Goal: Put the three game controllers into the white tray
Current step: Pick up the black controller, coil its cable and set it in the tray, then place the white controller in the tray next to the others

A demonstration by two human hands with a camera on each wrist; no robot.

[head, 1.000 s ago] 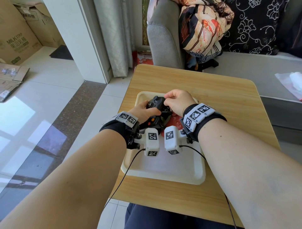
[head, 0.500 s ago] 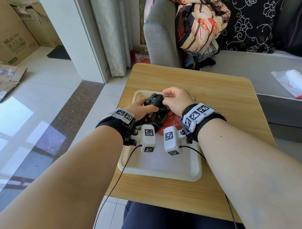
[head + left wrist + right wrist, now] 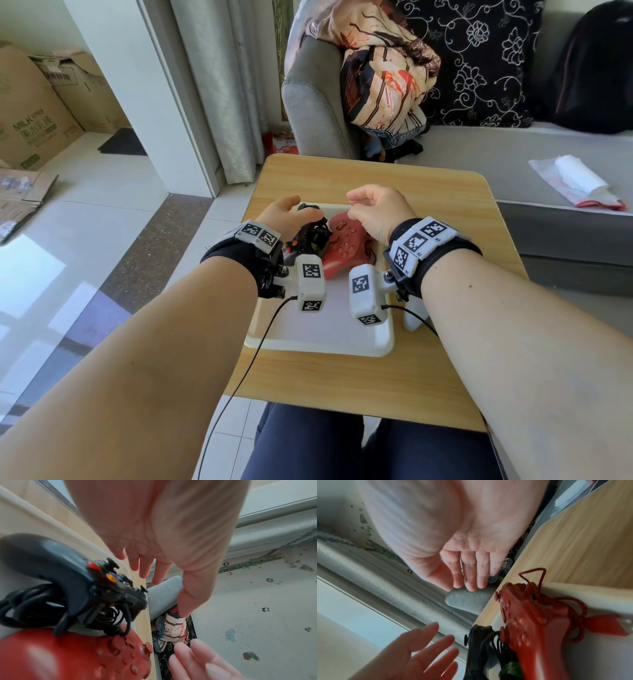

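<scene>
A black wired controller (image 3: 310,233) lies in the far left part of the white tray (image 3: 329,329), on its coiled cable. A red controller (image 3: 346,246) lies beside it on the right, also in the tray. In the left wrist view the black controller (image 3: 77,574) rests partly against the red controller (image 3: 77,655). My left hand (image 3: 291,216) hovers just above the black one, fingers relaxed and holding nothing. My right hand (image 3: 376,212) hovers over the red controller (image 3: 530,622), loosely curled and empty. A white controller's grip (image 3: 412,318) shows on the table right of the tray, mostly hidden by my right forearm.
The tray sits on a small wooden table (image 3: 342,377) over my lap. A grey sofa (image 3: 513,164) with cushions stands behind and to the right, with a tissue packet (image 3: 579,181) on it. Tiled floor and cardboard boxes (image 3: 41,113) lie to the left.
Both hands gripped the black controller over the tray's far end; now they have let it go and lifted apart. The red controller beside it is uncovered.
</scene>
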